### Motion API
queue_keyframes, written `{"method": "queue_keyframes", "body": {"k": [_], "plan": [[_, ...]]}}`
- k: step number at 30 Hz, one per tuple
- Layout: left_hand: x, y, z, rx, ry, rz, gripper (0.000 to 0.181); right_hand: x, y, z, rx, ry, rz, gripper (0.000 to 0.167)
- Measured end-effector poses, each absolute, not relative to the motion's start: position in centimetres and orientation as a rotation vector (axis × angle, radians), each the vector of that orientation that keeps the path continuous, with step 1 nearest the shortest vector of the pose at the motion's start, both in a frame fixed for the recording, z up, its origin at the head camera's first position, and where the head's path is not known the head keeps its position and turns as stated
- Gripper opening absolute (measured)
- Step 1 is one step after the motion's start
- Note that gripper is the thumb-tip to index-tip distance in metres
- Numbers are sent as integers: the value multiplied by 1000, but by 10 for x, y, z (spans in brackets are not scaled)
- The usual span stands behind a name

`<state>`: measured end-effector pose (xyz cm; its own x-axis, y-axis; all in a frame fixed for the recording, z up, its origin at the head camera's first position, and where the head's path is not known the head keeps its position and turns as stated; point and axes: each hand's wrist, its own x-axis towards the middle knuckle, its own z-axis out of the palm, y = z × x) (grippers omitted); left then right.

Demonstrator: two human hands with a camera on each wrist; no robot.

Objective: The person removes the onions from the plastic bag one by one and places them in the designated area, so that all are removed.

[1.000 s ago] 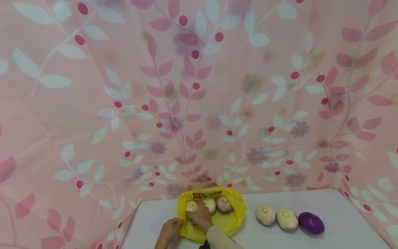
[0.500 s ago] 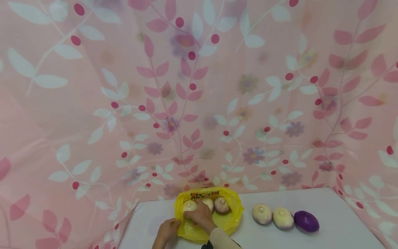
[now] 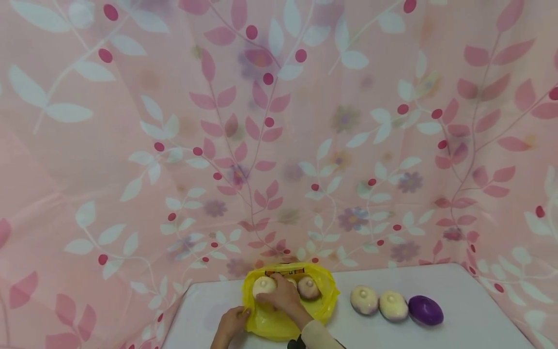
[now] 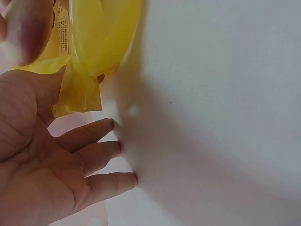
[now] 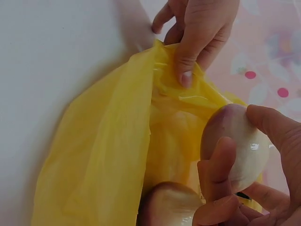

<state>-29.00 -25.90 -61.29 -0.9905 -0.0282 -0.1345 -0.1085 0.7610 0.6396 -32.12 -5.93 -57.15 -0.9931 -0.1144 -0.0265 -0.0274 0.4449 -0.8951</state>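
Note:
A yellow plastic bag (image 3: 272,330) sits open on the white table, with turnip-like pieces inside, cream with purple undersides. My left hand (image 3: 231,324) pinches the bag's left rim; in the left wrist view its other fingers touch the tabletop. Within the bag's mouth, my right hand (image 3: 283,296) grips a turnip-like piece (image 3: 264,288), its fingers and thumb round the sides in the right wrist view. Another such piece (image 3: 308,288) lies at the bag's right side, and one between them is partly hidden by my right hand.
Right of the bag, two cream turnip-like pieces (image 3: 364,300) (image 3: 394,306) and a glossy purple oval piece (image 3: 426,310) lie in a row. A pink leaf-patterned curtain (image 3: 287,145) hangs behind the table (image 3: 344,332).
My right hand has raised its turnip-like piece slightly within the bag. The left hand keeps its pinch on the rim. The head view has shifted a little.

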Motion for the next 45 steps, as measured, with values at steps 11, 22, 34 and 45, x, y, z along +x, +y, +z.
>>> {"method": "queue_keyframes", "body": {"k": [11,22,34,45], "plan": [[-290,-256,-615,-149,2816,1041,33,-312,-42,-564,-193,2604,-1565,85],[-288,-257,-613,-108,2839,1050,29,-303,-11,-553,-277,2596,-1574,83],[-286,-256,-609,-124,2846,1033,29,-294,12,-539,-386,2587,-1587,80],[-285,-258,-609,-79,2859,1045,29,-279,39,-535,-428,2577,-1550,71]]}}
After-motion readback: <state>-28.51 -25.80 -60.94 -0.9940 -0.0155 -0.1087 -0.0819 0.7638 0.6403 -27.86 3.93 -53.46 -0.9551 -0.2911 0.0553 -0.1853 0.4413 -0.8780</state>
